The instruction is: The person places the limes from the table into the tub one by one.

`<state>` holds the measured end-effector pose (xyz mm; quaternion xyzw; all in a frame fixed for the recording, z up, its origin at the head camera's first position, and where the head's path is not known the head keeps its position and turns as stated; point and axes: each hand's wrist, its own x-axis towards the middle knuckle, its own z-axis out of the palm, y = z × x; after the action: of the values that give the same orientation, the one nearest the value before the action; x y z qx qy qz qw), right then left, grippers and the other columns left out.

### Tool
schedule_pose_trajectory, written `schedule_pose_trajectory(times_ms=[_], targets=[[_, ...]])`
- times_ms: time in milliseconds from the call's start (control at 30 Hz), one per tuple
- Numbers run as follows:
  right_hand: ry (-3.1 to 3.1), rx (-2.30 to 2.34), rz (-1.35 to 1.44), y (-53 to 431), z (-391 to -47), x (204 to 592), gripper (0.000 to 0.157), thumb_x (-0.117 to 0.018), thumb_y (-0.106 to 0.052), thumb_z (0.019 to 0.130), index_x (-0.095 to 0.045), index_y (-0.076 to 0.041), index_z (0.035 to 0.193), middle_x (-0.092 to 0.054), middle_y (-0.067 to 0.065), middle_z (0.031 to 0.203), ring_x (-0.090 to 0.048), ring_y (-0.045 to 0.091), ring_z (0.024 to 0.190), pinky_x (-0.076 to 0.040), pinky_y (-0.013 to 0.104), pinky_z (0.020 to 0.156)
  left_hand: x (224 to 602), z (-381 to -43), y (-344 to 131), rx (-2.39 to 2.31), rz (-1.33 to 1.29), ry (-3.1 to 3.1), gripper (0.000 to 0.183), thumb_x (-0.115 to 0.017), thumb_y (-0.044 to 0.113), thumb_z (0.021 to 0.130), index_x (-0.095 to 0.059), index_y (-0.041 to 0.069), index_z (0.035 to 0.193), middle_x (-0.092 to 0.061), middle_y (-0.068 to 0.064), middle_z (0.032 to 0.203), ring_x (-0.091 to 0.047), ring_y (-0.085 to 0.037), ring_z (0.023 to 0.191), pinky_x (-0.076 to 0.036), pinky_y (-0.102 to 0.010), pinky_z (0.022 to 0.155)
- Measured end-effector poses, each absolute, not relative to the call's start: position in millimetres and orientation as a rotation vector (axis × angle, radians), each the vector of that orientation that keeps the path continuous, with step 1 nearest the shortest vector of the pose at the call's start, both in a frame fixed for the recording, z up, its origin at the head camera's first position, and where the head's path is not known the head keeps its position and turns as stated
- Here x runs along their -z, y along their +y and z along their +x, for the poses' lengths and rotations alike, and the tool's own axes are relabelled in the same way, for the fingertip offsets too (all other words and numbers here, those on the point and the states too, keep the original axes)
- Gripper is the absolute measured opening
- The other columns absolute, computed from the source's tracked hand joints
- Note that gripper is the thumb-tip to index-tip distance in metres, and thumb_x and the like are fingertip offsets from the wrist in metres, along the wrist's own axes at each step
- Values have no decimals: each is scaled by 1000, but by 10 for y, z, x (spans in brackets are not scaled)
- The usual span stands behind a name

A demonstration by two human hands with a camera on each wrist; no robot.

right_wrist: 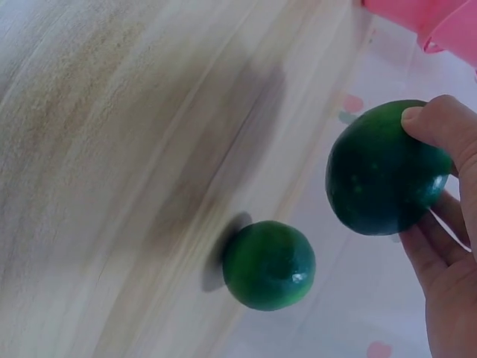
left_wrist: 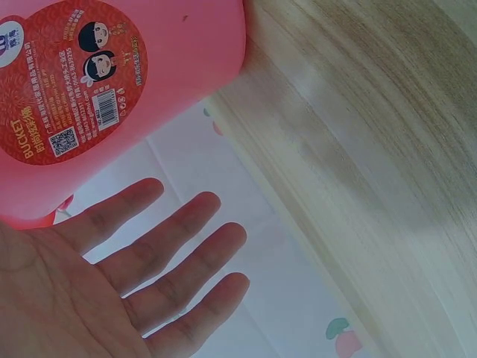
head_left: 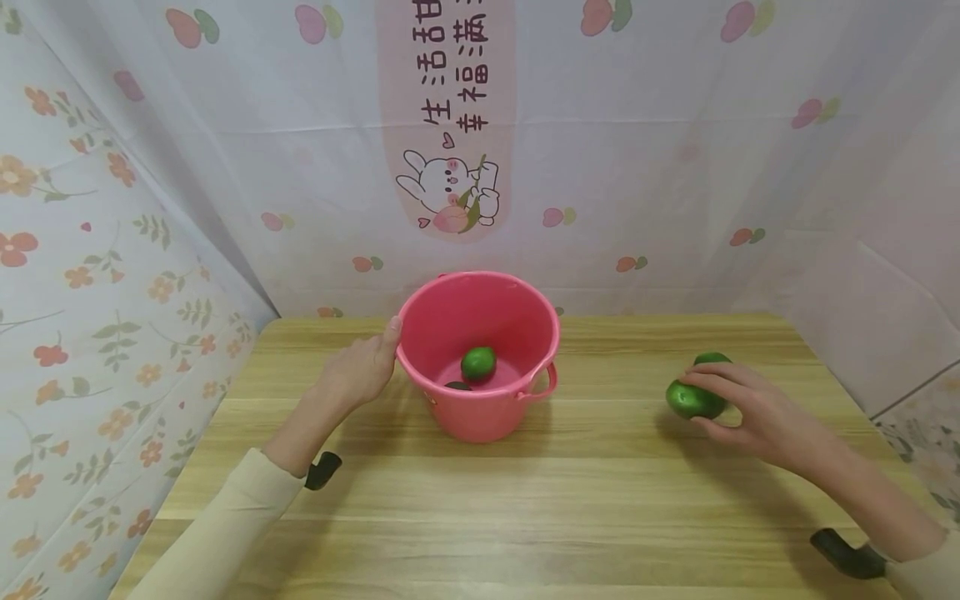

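Observation:
A pink bucket (head_left: 477, 412) stands on the table with a lime (head_left: 478, 363) inside. A second, dark round thing (head_left: 458, 386) in it is mostly hidden by the near wall. My left hand (head_left: 360, 367) touches the bucket's left rim; in the left wrist view its four fingers (left_wrist: 186, 231) are straight and spread beside the labelled wall. To the right of the bucket, my right hand (head_left: 757, 412) holds a shiny green lime (head_left: 693, 402) between thumb and fingers, raised over the table. Another lime (right_wrist: 269, 265) rests on the table just behind it.
The bucket's handle (head_left: 551, 382) hangs at its right side. The wooden table (head_left: 480, 517) ends at a printed curtain (head_left: 637, 167) close behind the bucket. More floral cloth (head_left: 112, 333) hangs along the left side.

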<state>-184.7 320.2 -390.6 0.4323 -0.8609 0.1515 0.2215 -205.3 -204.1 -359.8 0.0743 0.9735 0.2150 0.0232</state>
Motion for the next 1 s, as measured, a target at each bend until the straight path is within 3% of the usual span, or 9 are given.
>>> schedule_pose_trajectory(times_ms=[233,500,733,1000], targets=[[-2367,-446,1190,3176,-1839,3893,55,-49,-54,89,-63,-8,116,-55,8,116,-53,23,99,-33,11,85,3594,-2042,-2037,-672,235,3020,73,-4,59,95,-62,15,103,-61,-7,99,-57,-27,90,-43,-49,70],[-2363,-465,1202,3117,-1857,3848,57,-48,-53,89,-62,-5,117,-56,9,117,-53,20,99,-35,11,85,3592,-2050,-2034,-674,239,3013,72,-3,59,95,-60,16,88,-59,-4,87,-56,-25,82,-42,-46,66],[-2311,-487,1215,3067,-1902,3843,57,-50,-52,89,-62,-3,117,-56,12,117,-55,23,97,-35,11,85,3605,-2032,-2044,-709,230,3021,72,-4,58,96,-62,16,102,-61,-5,99,-57,-26,90,-43,-49,70],[-2299,-500,1188,3057,-1934,3840,58,-50,-53,88,-62,-4,118,-57,10,115,-56,22,96,-38,11,81,3589,-2029,-2036,-703,208,3002,75,-2,61,94,-60,15,106,-59,-5,90,-56,-25,83,-42,-44,65]])
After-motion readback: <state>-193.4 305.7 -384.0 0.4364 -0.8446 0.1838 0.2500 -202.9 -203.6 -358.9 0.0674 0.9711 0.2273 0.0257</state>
